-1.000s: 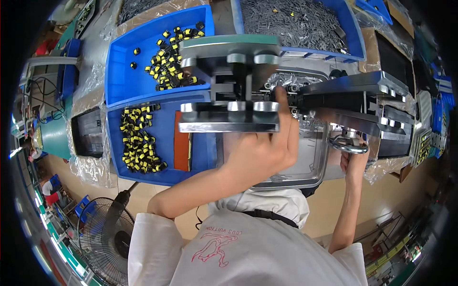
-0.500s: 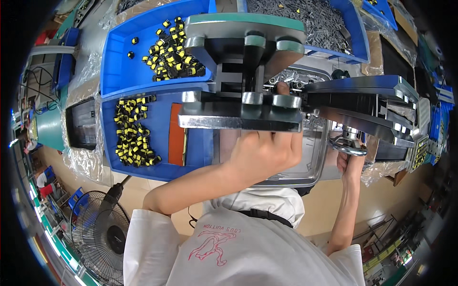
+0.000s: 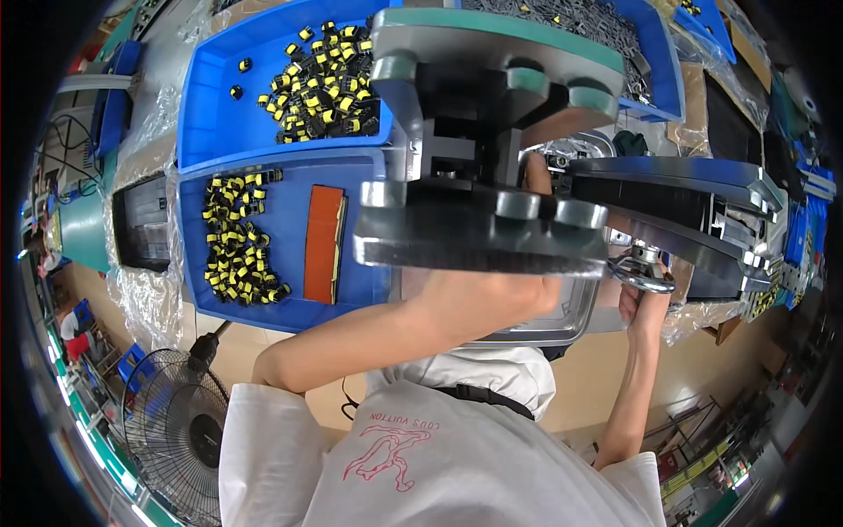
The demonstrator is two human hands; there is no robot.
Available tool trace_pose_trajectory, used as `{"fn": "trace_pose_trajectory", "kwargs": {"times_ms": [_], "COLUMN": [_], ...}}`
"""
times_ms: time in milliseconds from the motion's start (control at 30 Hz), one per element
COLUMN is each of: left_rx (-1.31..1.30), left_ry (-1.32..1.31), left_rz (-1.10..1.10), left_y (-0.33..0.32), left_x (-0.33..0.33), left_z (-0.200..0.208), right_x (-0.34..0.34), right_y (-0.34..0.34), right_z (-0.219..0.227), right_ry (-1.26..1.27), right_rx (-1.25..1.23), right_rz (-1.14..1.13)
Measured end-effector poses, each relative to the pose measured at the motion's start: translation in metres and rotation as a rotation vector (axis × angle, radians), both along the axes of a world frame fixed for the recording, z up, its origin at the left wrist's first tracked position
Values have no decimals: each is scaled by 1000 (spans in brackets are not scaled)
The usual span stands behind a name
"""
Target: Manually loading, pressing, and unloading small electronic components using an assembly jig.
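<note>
A metal bench press point(image 3: 483, 237) with thick plates and round bolts fills the middle of the view. My left hand point(image 3: 492, 297) reaches in beneath its front plate. One finger point(image 3: 537, 174) shows in the gap between the plates, beside small metal parts of the press; the other fingers are hidden. To the right, my right hand point(image 3: 639, 303) is closed at a round chrome handle point(image 3: 645, 274) under the press's black and steel side arm point(image 3: 676, 206). A shiny metal tray point(image 3: 575, 316) lies under the press, largely covered by it and by my left arm.
On the left, an upper blue bin point(image 3: 198, 114) and a lower blue bin point(image 3: 198, 255) hold many black-and-yellow parts point(image 3: 329, 79). The lower one also holds an orange-brown block point(image 3: 323, 246). Grey pieces fill a bin point(image 3: 663, 104) behind the press. A fan point(image 3: 176, 430) stands at lower left.
The press now looks larger and sits farther right and lower in view. More of my left hand is covered by its front plate. My right hand stays at the chrome handle.
</note>
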State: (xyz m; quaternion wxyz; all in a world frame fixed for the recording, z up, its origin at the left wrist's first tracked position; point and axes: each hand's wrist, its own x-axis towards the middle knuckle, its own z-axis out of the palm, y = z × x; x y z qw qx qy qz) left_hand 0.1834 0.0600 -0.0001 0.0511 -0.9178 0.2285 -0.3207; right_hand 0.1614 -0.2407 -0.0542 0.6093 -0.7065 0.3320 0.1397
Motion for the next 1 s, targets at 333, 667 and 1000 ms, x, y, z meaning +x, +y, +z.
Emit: {"fn": "trace_pose_trajectory", "kwargs": {"times_ms": [333, 667, 1000], "left_rx": [-80, -362, -463], "left_ry": [-4, 453, 268], "left_rz": [-13, -41, -165], "left_y": [0, 14, 18], "left_x": [1, 1, 9], "left_z": [-6, 17, -9], "right_x": [-1, -3, -27], "right_y": [-5, 5, 48], "right_z": [-2, 8, 59], "right_ry": [32, -173, -783], "right_rx": [73, -253, -1057], "right_rz": [-12, 98, 282]}}
